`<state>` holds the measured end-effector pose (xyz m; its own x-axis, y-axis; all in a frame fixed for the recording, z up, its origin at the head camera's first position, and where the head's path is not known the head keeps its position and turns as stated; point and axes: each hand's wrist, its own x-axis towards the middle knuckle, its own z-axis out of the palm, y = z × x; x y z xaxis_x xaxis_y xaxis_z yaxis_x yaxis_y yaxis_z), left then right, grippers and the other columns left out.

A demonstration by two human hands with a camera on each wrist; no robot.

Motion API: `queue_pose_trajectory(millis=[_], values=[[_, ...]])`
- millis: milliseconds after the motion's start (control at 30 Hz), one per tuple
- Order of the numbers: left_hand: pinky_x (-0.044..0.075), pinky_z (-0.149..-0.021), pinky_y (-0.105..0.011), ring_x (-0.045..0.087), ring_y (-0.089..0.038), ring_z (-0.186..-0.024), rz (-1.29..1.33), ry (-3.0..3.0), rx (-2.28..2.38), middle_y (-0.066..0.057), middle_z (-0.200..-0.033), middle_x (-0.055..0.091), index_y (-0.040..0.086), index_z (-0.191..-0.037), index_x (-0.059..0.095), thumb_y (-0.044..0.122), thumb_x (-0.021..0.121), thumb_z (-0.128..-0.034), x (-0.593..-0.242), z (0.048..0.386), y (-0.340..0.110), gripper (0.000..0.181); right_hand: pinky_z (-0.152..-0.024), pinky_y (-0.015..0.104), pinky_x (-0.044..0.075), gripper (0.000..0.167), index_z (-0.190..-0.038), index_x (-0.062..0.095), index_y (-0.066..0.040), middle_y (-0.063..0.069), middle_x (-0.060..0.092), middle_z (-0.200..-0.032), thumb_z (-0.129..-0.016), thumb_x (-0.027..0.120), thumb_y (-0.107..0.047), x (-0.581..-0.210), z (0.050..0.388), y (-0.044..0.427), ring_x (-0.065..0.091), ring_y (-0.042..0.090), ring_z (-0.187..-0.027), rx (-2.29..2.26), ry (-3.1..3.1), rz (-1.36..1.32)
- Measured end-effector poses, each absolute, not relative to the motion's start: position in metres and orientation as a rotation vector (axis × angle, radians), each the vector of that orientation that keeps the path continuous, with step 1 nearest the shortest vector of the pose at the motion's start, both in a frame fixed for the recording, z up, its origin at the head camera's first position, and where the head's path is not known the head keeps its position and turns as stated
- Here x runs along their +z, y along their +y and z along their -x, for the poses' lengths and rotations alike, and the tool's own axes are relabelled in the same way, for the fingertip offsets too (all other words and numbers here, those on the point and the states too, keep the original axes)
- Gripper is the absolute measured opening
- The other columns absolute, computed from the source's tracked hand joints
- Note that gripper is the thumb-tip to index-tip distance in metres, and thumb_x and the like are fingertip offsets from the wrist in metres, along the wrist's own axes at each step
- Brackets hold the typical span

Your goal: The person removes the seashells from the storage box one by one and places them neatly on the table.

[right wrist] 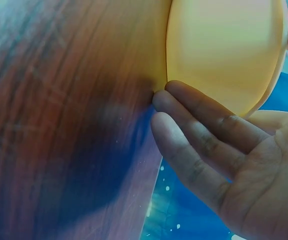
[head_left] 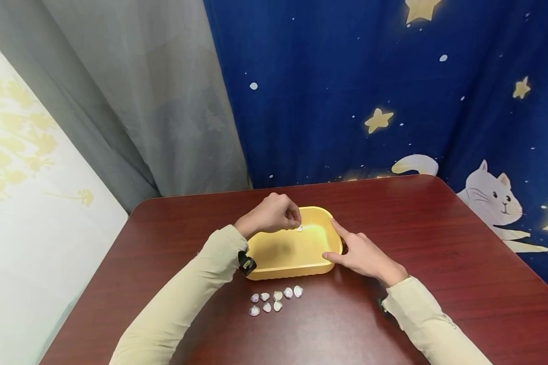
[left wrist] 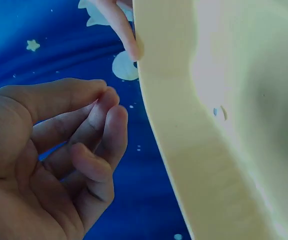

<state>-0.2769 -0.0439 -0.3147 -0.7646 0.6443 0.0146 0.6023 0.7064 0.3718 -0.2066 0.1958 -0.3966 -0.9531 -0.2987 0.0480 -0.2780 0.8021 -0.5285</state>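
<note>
A yellow plastic basin (head_left: 297, 271) stands on the table. My left hand (head_left: 274, 213) is over its left far part, fingers bent and thumb tip against the fingertips. Nothing shows between those tips in the left wrist view. One small pale seashell (left wrist: 222, 113) appears within the basin, just below the left fingertips in the head view. My right hand (head_left: 363, 253) holds the basin's right end, thumb over the rim and other fingers along the outer wall (right wrist: 224, 45). Several small seashells (head_left: 277, 295) lie in two rows in front of the basin.
The dark red wooden table (head_left: 383, 324) has rounded far corners. Behind it hang a grey curtain (head_left: 164, 101) and a blue curtain (head_left: 329, 101) with stars and a cat. A white panel (head_left: 27, 203) with yellow patterns stands at the left.
</note>
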Motion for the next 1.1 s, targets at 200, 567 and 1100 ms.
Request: queue_pose_trajectory(millis=[200, 567, 1100], values=[[0.050, -0.063, -0.023, 0.063, -0.006, -0.061, -0.963, 2.777, 0.311, 0.003, -0.073, 0.073, 0.017, -0.078, 0.076, 0.017, 0.078, -0.0861, -0.324, 0.294, -0.027, 0.008, -0.088, 0.040, 0.052, 0.096, -0.157, 0.029, -0.006, 0.020, 0.071, -0.115, -0.086, 0.071, -0.055, -0.398, 0.206, 0.198, 0.062, 0.017, -0.090, -0.841, 2.967, 0.469], [0.043, -0.053, -0.018, 0.057, -0.007, -0.058, -0.874, 2.701, 0.007, 0.005, -0.069, 0.065, 0.017, -0.068, 0.069, 0.004, 0.070, -0.0846, -0.340, 0.310, 0.002, 0.021, -0.083, 0.037, 0.052, 0.096, -0.157, 0.029, -0.006, 0.014, 0.073, -0.101, -0.086, 0.071, -0.055, -0.400, 0.206, 0.197, 0.060, 0.015, -0.082, -0.844, 2.975, 0.479], [0.043, -0.056, -0.020, 0.048, -0.012, -0.061, -0.909, 2.794, -0.104, 0.002, -0.062, 0.049, 0.013, -0.070, 0.061, 0.005, 0.064, -0.0917, -0.356, 0.311, 0.014, 0.023, -0.069, 0.025, 0.045, 0.097, -0.158, 0.027, -0.006, -0.006, 0.056, -0.068, -0.086, 0.072, -0.053, -0.395, 0.203, 0.197, 0.054, 0.009, -0.069, -0.833, 2.927, 0.562]])
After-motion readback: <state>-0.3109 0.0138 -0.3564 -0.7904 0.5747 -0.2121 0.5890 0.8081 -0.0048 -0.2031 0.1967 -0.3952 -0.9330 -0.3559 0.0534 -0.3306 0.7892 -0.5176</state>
